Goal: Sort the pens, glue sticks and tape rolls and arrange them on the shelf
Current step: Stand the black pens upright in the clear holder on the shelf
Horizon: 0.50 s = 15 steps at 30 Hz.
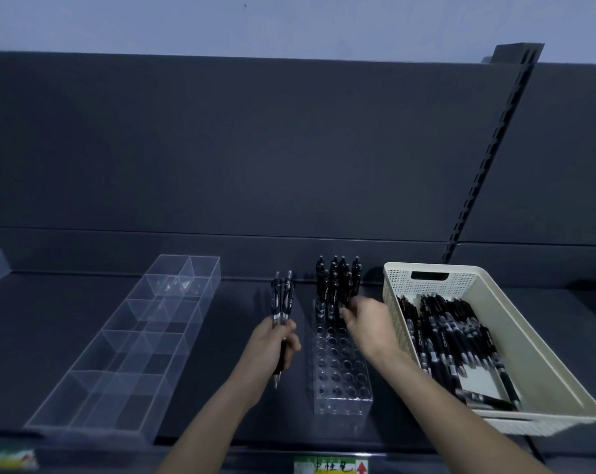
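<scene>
A clear pen holder (pixel 341 367) with rows of round holes stands on the dark shelf (pixel 50 319). Several black pens (pixel 336 278) stand upright in its far rows. My left hand (pixel 272 347) grips a small bunch of black pens (pixel 283 295), held upright just left of the holder. My right hand (pixel 366 323) reaches over the holder's far part, its fingers pinched on a pen among the standing ones. A cream basket (pixel 546 354) to the right holds many more black pens (pixel 454 336) lying flat.
A clear divided tray (pixel 84 398) with empty compartments lies to the left. The dark back panel rises behind the shelf, with a slotted upright (pixel 488 159) at the right. A price label (pixel 330 466) sits on the shelf's front edge.
</scene>
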Available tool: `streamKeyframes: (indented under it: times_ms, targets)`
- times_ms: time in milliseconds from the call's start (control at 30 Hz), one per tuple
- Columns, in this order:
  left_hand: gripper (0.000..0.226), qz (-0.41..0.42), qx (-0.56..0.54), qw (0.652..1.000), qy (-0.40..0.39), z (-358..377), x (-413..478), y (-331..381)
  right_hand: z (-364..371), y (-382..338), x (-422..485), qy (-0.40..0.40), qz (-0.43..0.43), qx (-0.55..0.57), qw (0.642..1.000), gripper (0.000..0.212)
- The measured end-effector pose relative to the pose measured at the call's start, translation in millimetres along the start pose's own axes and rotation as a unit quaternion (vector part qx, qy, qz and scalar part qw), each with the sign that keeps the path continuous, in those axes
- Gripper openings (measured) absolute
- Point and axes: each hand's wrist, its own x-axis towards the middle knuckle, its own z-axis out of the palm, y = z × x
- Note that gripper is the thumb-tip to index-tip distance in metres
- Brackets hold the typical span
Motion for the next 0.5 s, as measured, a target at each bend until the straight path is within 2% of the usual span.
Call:
streamKeyframes:
  times_ms: [133,300,400,500]
  targets:
    - [0.016,0.021,0.003,1.000,-0.005,-1.1,-0.5,-0.2,0.9,1.0,1.2,0.004,0.011,0.013,1.000,0.020]
    - [0.017,0.021,-0.003,0.999,-0.050,5.0,-2.5,-0.2,-10.9,4.8,-7.4,0.017,0.009,0.063,0.998,0.023]
    - [0.016,0.026,-0.004,0.996,-0.080,14.4,-3.3,0.7,-29.1,1.2,-17.4,0.047,-0.018,0.135,0.990,0.012]
    - [0.016,0.033,-0.005,0.995,-0.099,25.6,-2.9,2.8,-43.6,-10.6,-24.9,-0.010,-0.032,0.242,0.970,0.008]
